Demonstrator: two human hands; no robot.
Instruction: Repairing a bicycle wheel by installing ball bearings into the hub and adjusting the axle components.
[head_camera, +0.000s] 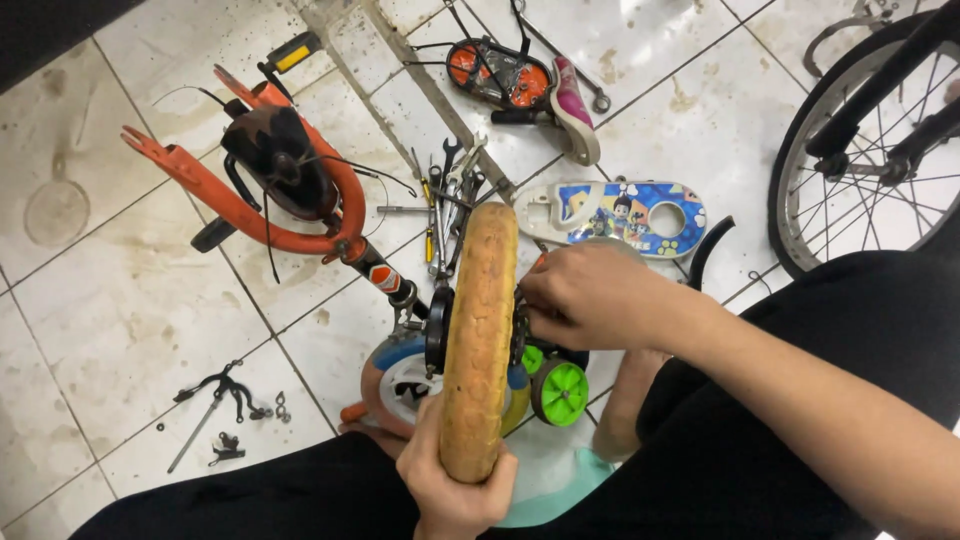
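**Small bike wheel held upright between two hands**

A small wheel with a worn tan tyre (480, 335) stands on edge in the middle of the view, just in front of the person's lap, its tread facing the camera. The left hand (455, 485) wraps the bottom of the tyre, fingers curled shut around it. The right hand (590, 297) rests against the wheel's right side near the hub, fingers pressed together there; what they pinch is probably a small fitting, but the hand hides it.

Just right of the tyre sits a green training wheel (560, 392), and left of it a blue and white disc-shaped wheel (395, 375). An orange bicycle frame (270, 195) with a dark saddle lies on the stained white floor tiles (110, 290), running up and left from the wheel. A cluster of spanners (448, 200) lies above the tyre. A colourful cartoon chain guard (615, 215) lies beyond the right hand, an orange and black chain cover (500, 72) farther up, and a larger spoked wheel (870, 150) stands at right.
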